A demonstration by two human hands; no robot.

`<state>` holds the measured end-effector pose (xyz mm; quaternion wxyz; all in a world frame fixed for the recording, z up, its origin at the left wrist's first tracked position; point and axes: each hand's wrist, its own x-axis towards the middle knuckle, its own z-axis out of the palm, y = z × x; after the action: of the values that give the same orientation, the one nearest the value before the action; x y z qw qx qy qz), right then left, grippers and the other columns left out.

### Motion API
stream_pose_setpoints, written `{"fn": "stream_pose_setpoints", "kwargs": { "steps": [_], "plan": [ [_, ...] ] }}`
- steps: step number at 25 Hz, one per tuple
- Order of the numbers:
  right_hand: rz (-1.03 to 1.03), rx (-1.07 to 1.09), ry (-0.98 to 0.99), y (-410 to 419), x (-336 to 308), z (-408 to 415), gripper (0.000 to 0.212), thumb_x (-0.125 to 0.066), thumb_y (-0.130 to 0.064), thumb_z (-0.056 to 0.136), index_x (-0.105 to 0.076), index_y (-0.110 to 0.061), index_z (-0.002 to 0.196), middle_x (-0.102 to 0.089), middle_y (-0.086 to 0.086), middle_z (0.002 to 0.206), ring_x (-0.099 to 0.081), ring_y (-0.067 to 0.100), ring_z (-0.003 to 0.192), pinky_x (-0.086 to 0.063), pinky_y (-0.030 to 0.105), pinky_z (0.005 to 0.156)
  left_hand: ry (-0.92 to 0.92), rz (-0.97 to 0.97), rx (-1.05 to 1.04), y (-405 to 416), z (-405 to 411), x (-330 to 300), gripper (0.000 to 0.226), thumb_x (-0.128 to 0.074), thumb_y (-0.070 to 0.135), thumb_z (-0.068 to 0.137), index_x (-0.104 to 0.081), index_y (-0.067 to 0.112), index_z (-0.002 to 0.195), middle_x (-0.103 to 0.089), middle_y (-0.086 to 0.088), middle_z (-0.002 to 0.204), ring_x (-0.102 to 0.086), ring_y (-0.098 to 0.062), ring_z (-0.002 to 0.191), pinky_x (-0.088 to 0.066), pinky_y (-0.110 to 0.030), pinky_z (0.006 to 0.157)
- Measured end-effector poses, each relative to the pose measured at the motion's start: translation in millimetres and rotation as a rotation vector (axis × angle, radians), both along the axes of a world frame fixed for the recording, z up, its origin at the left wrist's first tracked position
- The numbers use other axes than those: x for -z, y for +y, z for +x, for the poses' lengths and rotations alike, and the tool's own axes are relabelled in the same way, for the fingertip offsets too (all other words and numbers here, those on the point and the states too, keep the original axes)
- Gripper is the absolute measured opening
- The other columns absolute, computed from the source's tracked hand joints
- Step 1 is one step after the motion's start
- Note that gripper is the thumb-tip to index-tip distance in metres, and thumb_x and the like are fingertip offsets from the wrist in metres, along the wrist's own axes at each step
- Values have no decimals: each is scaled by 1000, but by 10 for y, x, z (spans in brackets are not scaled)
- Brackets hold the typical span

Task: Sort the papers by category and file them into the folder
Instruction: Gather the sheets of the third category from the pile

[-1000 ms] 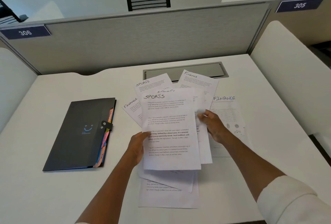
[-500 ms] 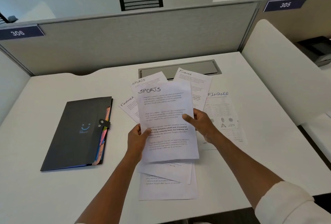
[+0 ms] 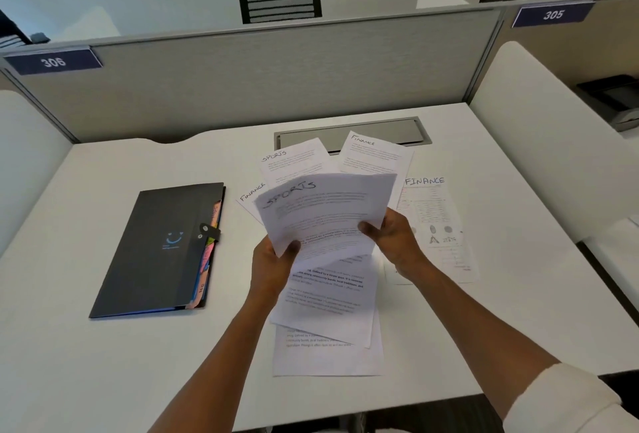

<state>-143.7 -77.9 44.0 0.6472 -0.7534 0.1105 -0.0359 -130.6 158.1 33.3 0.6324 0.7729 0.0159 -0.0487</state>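
Above the desk (image 3: 103, 346), your left hand (image 3: 273, 265) and right hand (image 3: 392, 242) both pinch the SPORTS sheet (image 3: 328, 211), now lifted and tilted back; sorting has started, folder (image 3: 162, 249) still closed.

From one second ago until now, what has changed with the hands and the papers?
The right hand, which one second ago touched the pile beside the sheet, now grips the right edge of the top SPORTS sheet. The left hand keeps its grip on the left edge. The sheet has come up off the pile and tilted toward the person. The closed folder and the FINANCE sheets on the desk stayed as they were.
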Motion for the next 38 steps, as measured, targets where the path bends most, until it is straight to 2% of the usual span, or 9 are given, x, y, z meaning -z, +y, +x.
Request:
{"fn": "stream_pose_setpoints", "kwargs": {
  "steps": [3,7,12,16,21,24,28,31,38],
  "plan": [
    [-79,18,68,33,167,-97,22,-65,-23,92,-65,-20,113,-70,2,110,-66,24,102,-55,43,90,-28,50,-7,-7,-72,26,20,-60,11,95,-61,24,110,-67,7,101,-65,-15,93,-55,-46,92],
    [-160,46,15,54,195,-236,27,-60,-18,95,-63,-10,121,-68,1,109,-64,21,101,-50,20,80,-61,67,-35,-34,-146,21,30,-58,9,96,-55,38,103,-63,16,97,-61,-4,91,-52,-32,87],
    [-213,9,93,19,337,-413,31,-57,-26,97,-60,-12,125,-68,6,114,-64,24,103,-54,29,84,-41,97,27,-53,-232,159,33,-62,13,94,-51,32,119,-64,3,109,-63,-22,104,-55,-41,91],
    [-194,18,74,-6,339,-385,34,-58,-25,96,-58,-10,127,-67,7,115,-63,23,105,-53,26,83,3,108,72,-135,-165,111,22,-62,15,94,-57,25,113,-67,-3,106,-64,-25,96,-56,-38,85],
    [-174,45,80,56,373,-255,47,-61,-21,94,-48,-7,137,-59,3,127,-55,18,116,-45,32,99,40,159,92,-124,-43,117,20,-58,32,96,-64,18,110,-69,0,104,-68,-22,91,-57,-34,80],
    [-221,-26,109,88,330,-119,34,-60,-25,95,-59,-11,126,-66,-1,118,-62,17,105,-50,26,84,68,197,85,31,38,160,36,-55,46,86,-65,17,105,-72,2,97,-71,-17,84,-60,-30,71],
    [-211,-69,229,110,345,80,5,-63,-20,92,-68,-18,93,-73,-2,87,-69,18,76,-55,30,64,216,186,38,289,85,314,29,-61,36,94,-65,13,112,-74,-3,104,-73,-20,86,-61,-40,78],
    [-200,-40,329,81,398,286,12,-60,-10,91,-70,-16,92,-75,-2,78,-69,16,62,-56,30,61,327,144,-42,510,83,465,27,-62,28,94,-62,13,117,-72,-5,109,-72,-22,90,-60,-41,81],
    [-406,51,419,-63,469,1015,8,-63,-13,82,-69,-12,87,-71,-1,95,-67,21,88,-56,34,78,468,19,-135,818,144,733,27,-67,28,91,-64,16,115,-74,-3,106,-74,-25,89,-59,-51,82]
  ]
}}
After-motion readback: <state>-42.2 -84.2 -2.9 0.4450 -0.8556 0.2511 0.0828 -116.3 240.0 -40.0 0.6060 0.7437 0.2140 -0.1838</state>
